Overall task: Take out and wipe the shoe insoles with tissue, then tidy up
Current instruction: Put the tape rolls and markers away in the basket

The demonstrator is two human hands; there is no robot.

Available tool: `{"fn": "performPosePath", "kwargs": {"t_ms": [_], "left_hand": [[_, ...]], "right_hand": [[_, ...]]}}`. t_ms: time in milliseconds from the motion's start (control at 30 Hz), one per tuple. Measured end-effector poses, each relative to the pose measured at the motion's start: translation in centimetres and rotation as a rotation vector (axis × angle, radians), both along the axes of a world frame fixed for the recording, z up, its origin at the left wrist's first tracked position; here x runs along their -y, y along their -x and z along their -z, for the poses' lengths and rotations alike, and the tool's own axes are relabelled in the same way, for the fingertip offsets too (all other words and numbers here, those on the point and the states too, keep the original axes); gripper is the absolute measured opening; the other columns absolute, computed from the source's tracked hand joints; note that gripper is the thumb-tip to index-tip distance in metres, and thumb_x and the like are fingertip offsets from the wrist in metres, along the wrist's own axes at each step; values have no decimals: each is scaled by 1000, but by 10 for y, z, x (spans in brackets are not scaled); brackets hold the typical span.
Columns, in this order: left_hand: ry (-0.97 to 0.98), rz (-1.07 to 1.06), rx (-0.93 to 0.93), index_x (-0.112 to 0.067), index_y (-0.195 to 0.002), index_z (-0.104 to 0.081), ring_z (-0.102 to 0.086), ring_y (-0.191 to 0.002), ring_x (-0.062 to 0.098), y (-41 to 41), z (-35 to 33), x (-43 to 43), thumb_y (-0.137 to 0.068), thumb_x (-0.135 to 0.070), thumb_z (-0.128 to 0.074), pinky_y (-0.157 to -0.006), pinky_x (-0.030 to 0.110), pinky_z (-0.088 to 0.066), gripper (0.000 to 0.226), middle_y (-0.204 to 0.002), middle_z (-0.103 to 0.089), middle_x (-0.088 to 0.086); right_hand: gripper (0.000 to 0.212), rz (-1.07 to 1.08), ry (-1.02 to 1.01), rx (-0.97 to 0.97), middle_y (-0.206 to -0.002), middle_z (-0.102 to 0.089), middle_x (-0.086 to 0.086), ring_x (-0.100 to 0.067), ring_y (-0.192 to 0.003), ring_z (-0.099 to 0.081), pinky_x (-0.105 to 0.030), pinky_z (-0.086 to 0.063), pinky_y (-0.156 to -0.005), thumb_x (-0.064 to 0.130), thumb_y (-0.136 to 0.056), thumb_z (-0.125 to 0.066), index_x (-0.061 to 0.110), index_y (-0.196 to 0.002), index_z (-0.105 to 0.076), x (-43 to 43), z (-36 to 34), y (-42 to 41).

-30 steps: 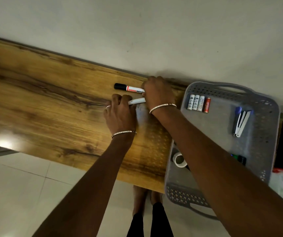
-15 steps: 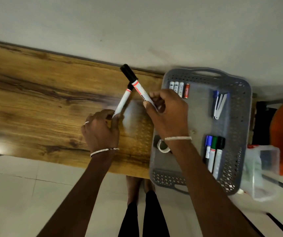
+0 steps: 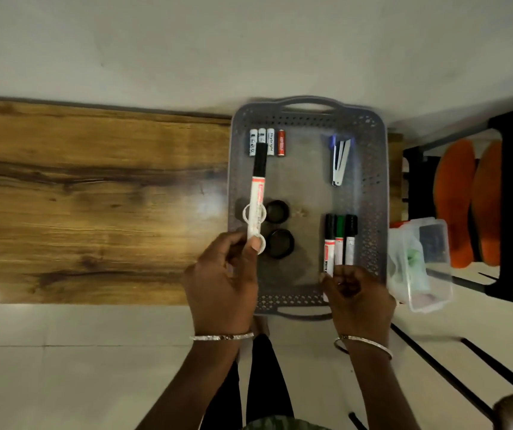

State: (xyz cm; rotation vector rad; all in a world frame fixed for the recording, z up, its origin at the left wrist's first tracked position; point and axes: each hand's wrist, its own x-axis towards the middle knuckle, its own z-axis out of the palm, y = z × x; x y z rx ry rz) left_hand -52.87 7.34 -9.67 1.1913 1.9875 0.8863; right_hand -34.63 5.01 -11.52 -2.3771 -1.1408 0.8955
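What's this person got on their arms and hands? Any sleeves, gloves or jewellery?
No gloves or sleeves show; both forearms are bare. The wrist of the left hand carries a thin silvery ring, the left bangle. The wrist of the right hand carries a matching right bangle.

You are working in dim, warm light. A soft glare is pooling on the worktop [image 3: 125, 197] at the centre of the frame, just left of the grey tray [image 3: 370, 169], and a smaller bright patch is showing at the lower left edge. The white marker [image 3: 256, 209] your left hand [image 3: 221, 283] is holding is blowing out pale. The right side is sinking into deep shadow, and your right hand [image 3: 357, 293] is reading dark, its fingers hard to separate. The wide lens is slanting straight lines toward the frame's corners.
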Motion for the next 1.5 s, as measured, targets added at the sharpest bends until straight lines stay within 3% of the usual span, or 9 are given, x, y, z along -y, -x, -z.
{"fn": "performPosePath", "kwargs": {"t_ms": [133,267,400,500,833,1000,1133,1267,1500], "left_hand": [[123,121,37,-25,-93,-75,-67,-69,0,-22,6,13,-88,-48,-62,-63,24,-54,27,-78,-74,-12],[299,235,4,-27,-91,-74,-70,-74,5,-36,17,20,-85,-57,-53,-67,28,-56,37,-78,-74,-13],[430,310,-69,-29,-91,-72,-71,-80,16,-51,25,23,-83,-62,-50,-74,39,-58,40,-82,-74,-12],[467,400,-120,-25,-96,-71,-70,-88,22,-66,27,19,-93,-49,-57,-77,39,-56,28,-90,-75,-5],[633,442,-263,-21,-97,-63,-65,-100,31,-102,40,14,-95,-51,-52,-75,34,-47,32,-100,-70,4],[704,563,-263,-24,-105,-66,-64,-103,31,-103,52,12,-95,-55,-53,-81,37,-50,35,-107,-69,7],[665,595,-257,-25,-105,-68,-66,-102,30,-102,54,8,-93,-60,-54,-80,37,-50,40,-104,-71,5],[503,544,-161,-25,-110,-62,-67,-100,28,-98,53,4,-95,-47,-59,-84,41,-52,27,-104,-73,-1],[450,504,-162,-22,-129,-51,-63,-105,36,-105,52,-13,-93,-32,-62,-82,45,-49,38,-113,-69,6]], "right_hand": [[13,-36,122,36,-67,-63,11,-6,-63,-62,-17,-44,-65,22,-79,-80,18,-87,-71,-2,9,-2],[15,-58,171,61,-70,-65,6,-18,-72,-66,-28,-51,-75,22,-81,-77,13,-91,-72,-11,18,1],[16,-49,223,149,-83,-72,-2,-22,-84,-68,-23,-40,-71,26,-83,-75,15,-93,-69,-16,21,0],[16,-57,253,164,-87,-71,-2,-21,-87,-67,-22,-36,-71,26,-83,-74,17,-94,-66,-18,21,-1],[13,-41,247,161,-79,-69,-1,-24,-84,-66,-27,-44,-74,27,-84,-73,18,-88,-63,-16,30,-12],[6,-25,229,145,-88,-72,-7,-27,-87,-68,-31,-52,-77,17,-85,-71,15,-90,-68,-16,25,-15],[11,15,181,245,-96,-73,-11,-31,-93,-68,-31,-50,-76,14,-89,-64,14,-96,-73,-17,9,-24],[23,-47,221,254,-106,-71,-15,-38,-99,-64,-38,-50,-82,10,-92,-56,13,-109,-72,-19,-4,-32],[30,-184,30,222,-105,-72,-12,-34,-94,-68,-41,-54,-83,4,-90,-57,15,-115,-69,-45,-3,-41]]}}
